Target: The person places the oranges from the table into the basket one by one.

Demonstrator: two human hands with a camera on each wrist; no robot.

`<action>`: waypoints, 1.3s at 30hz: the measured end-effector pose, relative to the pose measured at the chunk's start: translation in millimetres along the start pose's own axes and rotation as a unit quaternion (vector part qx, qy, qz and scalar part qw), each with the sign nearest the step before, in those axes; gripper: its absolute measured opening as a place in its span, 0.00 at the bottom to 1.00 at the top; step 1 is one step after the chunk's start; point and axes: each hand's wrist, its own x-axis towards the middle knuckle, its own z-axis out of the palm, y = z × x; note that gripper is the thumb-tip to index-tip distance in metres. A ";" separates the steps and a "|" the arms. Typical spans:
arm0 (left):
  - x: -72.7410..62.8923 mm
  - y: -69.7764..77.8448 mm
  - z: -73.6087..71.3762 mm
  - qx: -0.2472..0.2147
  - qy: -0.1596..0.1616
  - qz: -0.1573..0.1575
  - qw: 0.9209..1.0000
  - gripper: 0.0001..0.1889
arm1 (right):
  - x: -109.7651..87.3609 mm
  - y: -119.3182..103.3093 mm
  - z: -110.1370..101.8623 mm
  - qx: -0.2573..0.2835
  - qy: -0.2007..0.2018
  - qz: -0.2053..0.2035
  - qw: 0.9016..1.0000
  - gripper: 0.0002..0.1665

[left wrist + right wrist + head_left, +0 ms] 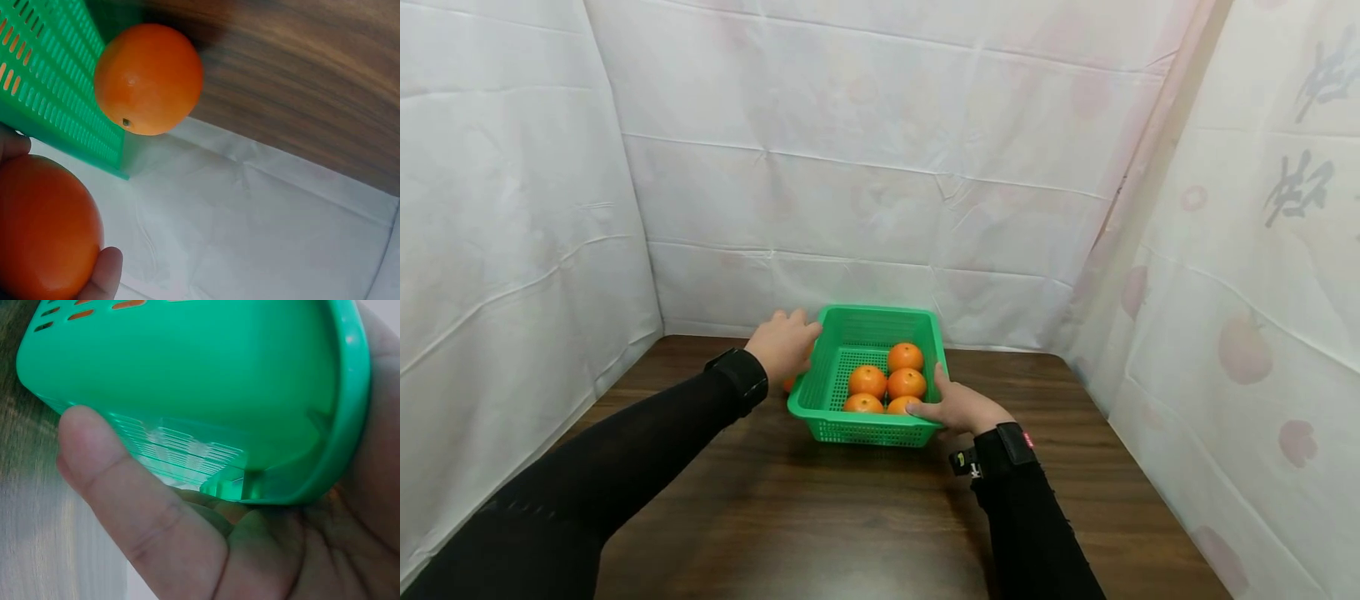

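Observation:
A green plastic basket (872, 431) with slotted walls stands on the table, several oranges (867, 381) inside it, mostly toward its right and near side. At the basket's near right corner, my right hand (962, 406) grips the rim, thumb over the inside and fingers along the outer wall. My left hand (784, 346) is at the left rim. In the left wrist view its fingers curl round an orange (47, 231), which the head view hides. Another orange (150, 78) rests on the table against or close to the basket's left wall.
The brown wooden table (790, 508) extends toward me and to both sides of the basket. White cloth (850, 208) hangs behind the table's far edge, with more cloth at the left and right.

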 end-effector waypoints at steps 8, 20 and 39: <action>14.2 -7.2 1.8 -0.001 -0.026 0.012 1.000 0.20 | 2.4 0.9 0.5 -0.001 0.001 -0.001 1.000 0.71; 41.1 -3.0 11.6 0.008 -0.064 0.014 0.998 0.21 | 3.3 2.0 1.7 -0.015 0.006 0.000 1.000 0.70; 68.6 29.8 -2.9 -0.068 -0.069 -0.008 0.995 0.31 | 3.5 3.4 -0.4 -0.009 0.001 -0.002 1.000 0.70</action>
